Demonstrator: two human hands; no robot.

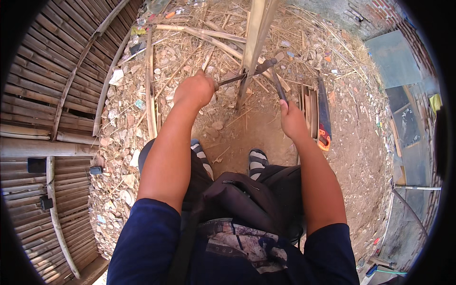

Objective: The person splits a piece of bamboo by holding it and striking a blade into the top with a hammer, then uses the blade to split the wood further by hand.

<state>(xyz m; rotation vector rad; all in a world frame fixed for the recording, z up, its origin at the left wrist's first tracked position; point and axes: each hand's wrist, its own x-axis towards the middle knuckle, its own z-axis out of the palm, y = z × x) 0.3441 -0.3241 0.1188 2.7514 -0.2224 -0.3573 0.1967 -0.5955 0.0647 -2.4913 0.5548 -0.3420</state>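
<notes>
My left hand (195,88) is closed round the handle of a dark-bladed knife (230,80). The blade reaches right, against or into an upright bamboo pole (255,35) that looks split lengthwise. The pole stands with its lower end on the dirt in front of my feet. In my right hand (293,121) is a hammer (277,83), gripped by its dark handle. The hammer's head lies at the bamboo close to the blade's far end; whether they touch, I cannot tell.
A handsaw (324,111) with an orange handle lies to the right, beside several bamboo strips (310,111). Long split bamboo pieces (202,34) and rubble cover the ground ahead. A bamboo slat wall (52,61) rises on the left; grey sheets (394,59) lean on the right.
</notes>
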